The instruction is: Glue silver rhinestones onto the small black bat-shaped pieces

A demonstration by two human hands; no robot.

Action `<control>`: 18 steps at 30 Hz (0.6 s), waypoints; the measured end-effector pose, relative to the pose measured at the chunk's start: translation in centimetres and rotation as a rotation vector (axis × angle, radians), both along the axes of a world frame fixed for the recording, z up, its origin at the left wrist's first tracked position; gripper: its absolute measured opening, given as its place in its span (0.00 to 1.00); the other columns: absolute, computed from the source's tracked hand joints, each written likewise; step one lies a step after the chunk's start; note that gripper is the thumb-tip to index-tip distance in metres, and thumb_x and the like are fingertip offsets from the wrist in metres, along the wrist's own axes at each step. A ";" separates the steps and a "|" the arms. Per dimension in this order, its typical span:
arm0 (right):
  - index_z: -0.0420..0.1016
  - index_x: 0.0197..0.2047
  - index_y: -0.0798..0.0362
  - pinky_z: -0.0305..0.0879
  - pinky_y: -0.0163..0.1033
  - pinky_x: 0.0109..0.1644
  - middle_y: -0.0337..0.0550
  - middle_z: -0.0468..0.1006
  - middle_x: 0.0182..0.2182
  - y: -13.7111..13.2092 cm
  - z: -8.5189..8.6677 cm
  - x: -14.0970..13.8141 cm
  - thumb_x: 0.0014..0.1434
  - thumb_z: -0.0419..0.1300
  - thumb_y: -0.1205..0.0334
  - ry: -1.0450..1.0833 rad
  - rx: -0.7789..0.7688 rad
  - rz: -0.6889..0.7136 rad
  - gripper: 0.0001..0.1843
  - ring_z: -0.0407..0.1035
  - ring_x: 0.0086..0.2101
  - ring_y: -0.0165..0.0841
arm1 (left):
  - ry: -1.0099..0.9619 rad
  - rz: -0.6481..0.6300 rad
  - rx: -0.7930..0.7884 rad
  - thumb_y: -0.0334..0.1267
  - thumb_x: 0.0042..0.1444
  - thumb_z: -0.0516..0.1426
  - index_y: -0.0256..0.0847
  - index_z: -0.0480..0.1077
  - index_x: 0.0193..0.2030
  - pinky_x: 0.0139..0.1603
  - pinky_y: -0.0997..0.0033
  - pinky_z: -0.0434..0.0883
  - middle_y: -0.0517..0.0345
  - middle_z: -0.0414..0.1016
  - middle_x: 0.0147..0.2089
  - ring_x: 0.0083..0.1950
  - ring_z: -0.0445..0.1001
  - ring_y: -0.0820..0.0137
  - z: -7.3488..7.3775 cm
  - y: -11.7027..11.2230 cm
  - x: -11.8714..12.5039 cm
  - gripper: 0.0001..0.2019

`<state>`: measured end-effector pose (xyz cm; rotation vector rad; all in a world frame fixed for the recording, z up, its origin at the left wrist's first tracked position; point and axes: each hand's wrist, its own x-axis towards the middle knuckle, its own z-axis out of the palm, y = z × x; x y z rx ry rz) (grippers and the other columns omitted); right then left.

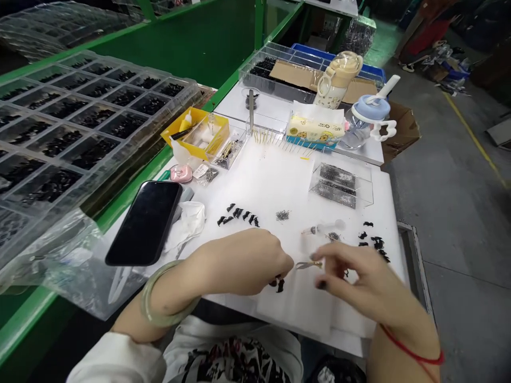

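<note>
My left hand (pixel 249 260) is closed in a loose fist over the white work surface (pixel 255 186), its fingertips turned down and hidden. Small curved black pieces (pixel 280 285) show just under those fingers; whether one is gripped is hidden. Beside it, my right hand (pixel 359 274) has its thumb and fingers bent around a small pointed metal tool (pixel 306 265) with a gold-coloured part, blurred, its tip toward my left hand. Ahead lie a row of black pieces (pixel 238 214), a small pile of dark grains (pixel 282 215) and a clear syringe (pixel 319 229). More black pieces (pixel 377 243) lie at right.
A phone (pixel 144 223) and crumpled tissue (pixel 189 223) lie at left, near a compartment tray (pixel 90 173) of black parts. Behind stand a yellow box (pixel 223 139), upright tweezers (pixel 251 109), a tissue pack (pixel 315 127) and two bottles. A clear acrylic holder (pixel 365 186) lies at right.
</note>
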<state>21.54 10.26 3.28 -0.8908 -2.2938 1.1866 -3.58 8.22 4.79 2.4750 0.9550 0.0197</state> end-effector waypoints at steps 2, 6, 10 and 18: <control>0.77 0.52 0.53 0.58 0.36 0.27 0.38 0.75 0.25 -0.9 -0.6 -1.5 0.62 0.63 0.71 -0.142 0.011 -0.024 0.15 0.68 0.23 0.32 | 0.003 -0.054 -0.048 0.19 0.55 0.62 0.42 0.77 0.37 0.39 0.69 0.69 0.60 0.79 0.28 0.31 0.78 0.67 0.0 0.2 -0.6 0.12; 0.79 0.40 0.56 0.57 0.39 0.28 0.47 0.77 0.31 -1.6 -1.6 -3.3 0.65 0.55 0.72 -0.229 -0.021 -0.026 0.10 0.69 0.26 0.35 | 0.016 -0.070 -0.100 0.20 0.58 0.59 0.41 0.75 0.36 0.42 0.65 0.70 0.58 0.80 0.31 0.35 0.79 0.63 -0.4 0.1 -1.1 0.11; 0.78 0.37 0.51 0.62 0.34 0.28 0.41 0.75 0.29 -0.8 -0.7 -2.5 0.68 0.56 0.70 -0.077 -0.130 0.026 0.10 0.69 0.27 0.29 | 0.029 -0.062 -0.079 0.22 0.58 0.59 0.41 0.70 0.35 0.39 0.60 0.69 0.60 0.76 0.30 0.32 0.77 0.62 -0.8 -0.3 -0.9 0.10; 0.83 0.42 0.41 0.72 0.31 0.21 0.36 0.77 0.34 1.7 -0.7 0.5 0.69 0.60 0.50 0.680 -0.226 -0.478 0.10 0.71 0.23 0.26 | -0.024 -0.056 -0.125 0.19 0.53 0.56 0.42 0.66 0.34 0.37 0.60 0.69 0.62 0.71 0.29 0.33 0.74 0.63 -0.8 -0.2 -0.9 0.12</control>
